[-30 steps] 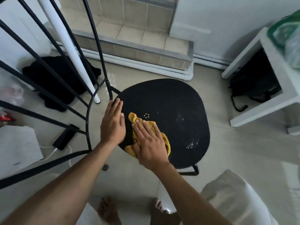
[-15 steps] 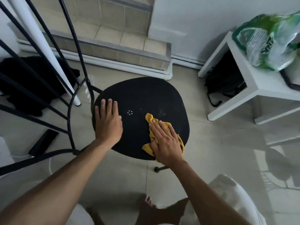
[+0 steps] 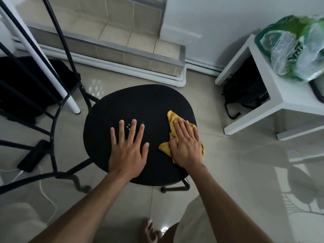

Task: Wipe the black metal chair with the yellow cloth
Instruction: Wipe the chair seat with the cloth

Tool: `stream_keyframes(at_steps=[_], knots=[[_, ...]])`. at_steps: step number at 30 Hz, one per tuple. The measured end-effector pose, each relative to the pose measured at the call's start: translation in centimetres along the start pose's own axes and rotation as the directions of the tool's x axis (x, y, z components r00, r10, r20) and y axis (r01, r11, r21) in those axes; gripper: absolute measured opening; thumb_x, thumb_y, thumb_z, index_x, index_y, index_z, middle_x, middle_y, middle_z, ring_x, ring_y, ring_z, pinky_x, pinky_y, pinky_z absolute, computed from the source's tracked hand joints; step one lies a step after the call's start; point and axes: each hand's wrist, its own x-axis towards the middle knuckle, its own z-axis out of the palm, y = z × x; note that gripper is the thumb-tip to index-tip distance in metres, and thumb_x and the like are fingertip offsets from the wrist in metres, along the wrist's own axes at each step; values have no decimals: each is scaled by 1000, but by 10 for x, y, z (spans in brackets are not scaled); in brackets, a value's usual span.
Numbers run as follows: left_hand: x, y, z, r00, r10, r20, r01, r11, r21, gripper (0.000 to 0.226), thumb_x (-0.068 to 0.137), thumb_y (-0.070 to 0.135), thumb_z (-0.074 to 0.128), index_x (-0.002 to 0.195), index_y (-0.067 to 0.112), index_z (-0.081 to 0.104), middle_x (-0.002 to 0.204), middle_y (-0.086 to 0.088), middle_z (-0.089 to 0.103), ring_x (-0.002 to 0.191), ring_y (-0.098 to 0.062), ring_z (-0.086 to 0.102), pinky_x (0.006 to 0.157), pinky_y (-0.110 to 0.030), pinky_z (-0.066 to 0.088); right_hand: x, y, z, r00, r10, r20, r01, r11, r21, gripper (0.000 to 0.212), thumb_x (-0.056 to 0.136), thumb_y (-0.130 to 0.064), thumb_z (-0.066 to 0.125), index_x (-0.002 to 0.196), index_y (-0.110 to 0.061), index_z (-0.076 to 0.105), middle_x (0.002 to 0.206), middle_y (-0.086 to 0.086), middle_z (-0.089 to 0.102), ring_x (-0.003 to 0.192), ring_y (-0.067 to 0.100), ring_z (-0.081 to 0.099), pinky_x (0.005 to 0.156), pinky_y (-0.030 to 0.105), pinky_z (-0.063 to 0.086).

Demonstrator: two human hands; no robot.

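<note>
The black metal chair point(image 3: 140, 102) stands in the middle of the head view, its round seat seen from above and its barred backrest at the left. My left hand point(image 3: 128, 148) lies flat on the seat's near middle, fingers spread, holding nothing. My right hand point(image 3: 186, 144) presses flat on the crumpled yellow cloth point(image 3: 172, 120) at the seat's right edge. Most of the cloth is hidden under that palm.
A white side table point(image 3: 273, 92) with a green plastic bag point(image 3: 294, 48) stands at the right, a black backpack point(image 3: 245, 92) under it. A tiled step point(image 3: 122, 39) runs behind. A white pole point(image 3: 36, 53), dark clothing point(image 3: 21, 81) and a black phone point(image 3: 33, 156) lie left. My bare foot point(image 3: 149, 230) is below.
My right hand has slid the yellow cloth from the seat's near left across to its right edge. My left hand moved from the seat's left rim toward the middle and spread its fingers.
</note>
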Motion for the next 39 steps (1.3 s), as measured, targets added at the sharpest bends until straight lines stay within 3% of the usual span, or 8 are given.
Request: stream_keyframes(at_steps=[11,18,27,32,39], knots=[[3,2,2,999,-31,12,31,999,33,64,97,52,16,153,23,17,161,-8,14,148,-37,4,116,-60,11,103,15,-9,999,-34,-33,35,999,21,62,100,-48,26,158,-27,17,166,-7,8,153,12,2,125,40,6],[3,4,0,999,-49,20,48,998,42,63,96,53,12,152,24,18,161,-6,15,148,-35,4,117,-58,11,125,10,-13,999,-44,-21,45,997,55,60,103,-45,25,158,-22,17,166,-5,10,152,11,4,124,34,2],[-1,4,-2,998,-63,-13,63,998,-5,60,97,51,21,152,26,22,161,-4,18,148,-35,7,118,-56,11,10,6,-9,999,43,-17,-40,988,148,57,103,-40,30,156,-20,23,165,-4,14,152,10,6,122,27,-3],[-1,4,0,998,-57,-34,56,998,-19,59,98,50,21,151,26,22,160,-4,18,148,-35,8,117,-57,11,-62,-28,8,981,166,-105,-151,980,131,61,98,-40,25,151,-13,36,160,4,30,149,18,24,120,36,12],[-3,3,-2,999,-48,-14,48,999,-24,59,98,49,17,151,25,25,160,-5,21,147,-36,10,117,-58,11,-126,-78,24,993,80,-88,-68,989,133,55,98,-37,39,146,-12,45,155,5,39,146,19,30,120,38,15]])
